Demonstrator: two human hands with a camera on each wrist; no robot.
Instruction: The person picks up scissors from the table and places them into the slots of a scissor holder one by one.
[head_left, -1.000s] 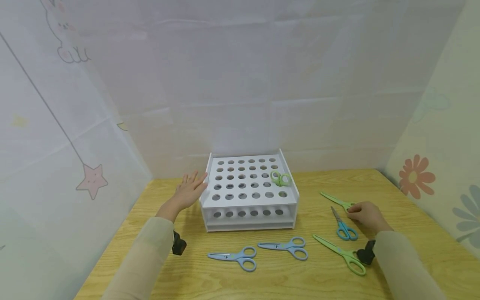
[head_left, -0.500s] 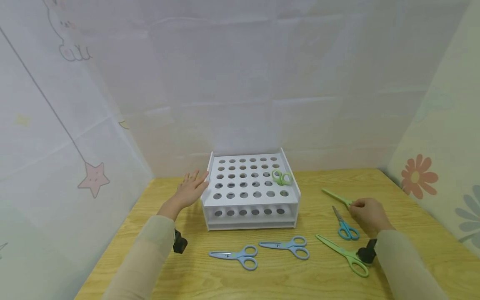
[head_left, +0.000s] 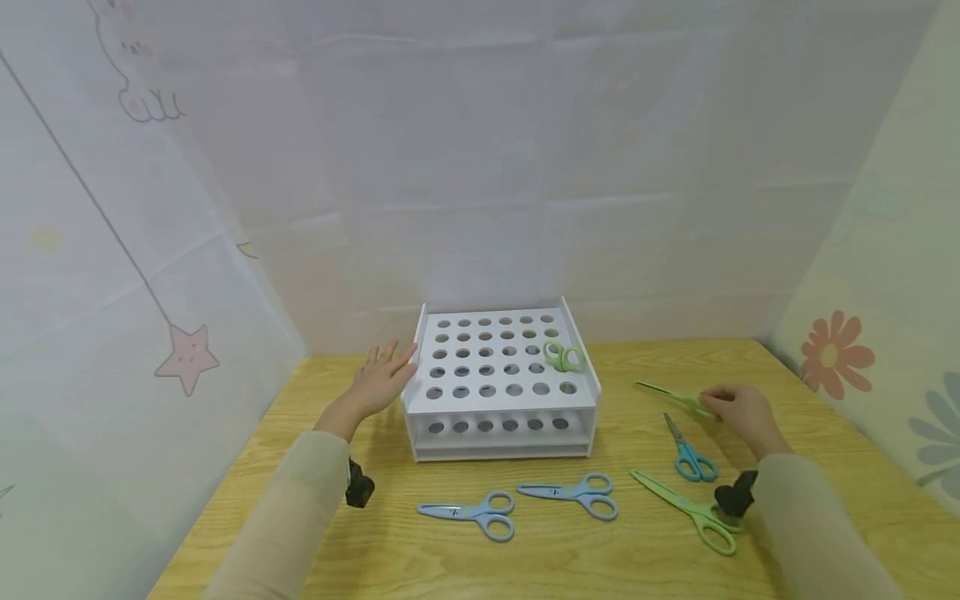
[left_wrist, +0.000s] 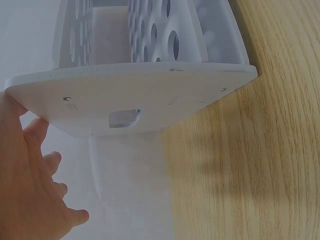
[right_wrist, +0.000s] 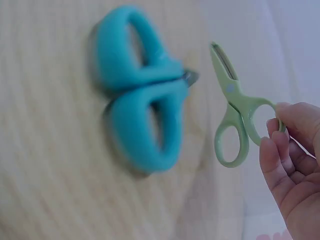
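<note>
My left hand (head_left: 375, 385) lies with fingers spread against the left side of a white rack (head_left: 501, 451) with rows of round holes. The left wrist view shows its fingertips at the edge of the rack's side panel (left_wrist: 165, 90). Over on the right, my right hand (head_left: 742, 414) pinches one handle loop of green scissors (right_wrist: 245, 106) between thumb and fingers. Their blades point up and away in the right wrist view. Teal-handled scissors (head_left: 692, 457) lie just in front of that hand. Another green pair (head_left: 562, 358) stands in a hole at the rack's right, handles up.
Two light blue scissors, one (head_left: 476, 512) to the left and one (head_left: 573, 493) to the right, lie before the rack. More green scissors (head_left: 686, 507) lie beside the right wrist's camera (head_left: 735, 495). A patterned cloth (head_left: 487, 167) hangs behind the wooden table (head_left: 375, 558).
The green scissors in my right hand have risen and shifted slightly left, their blades swinging with them. My left hand stays at the rack.
</note>
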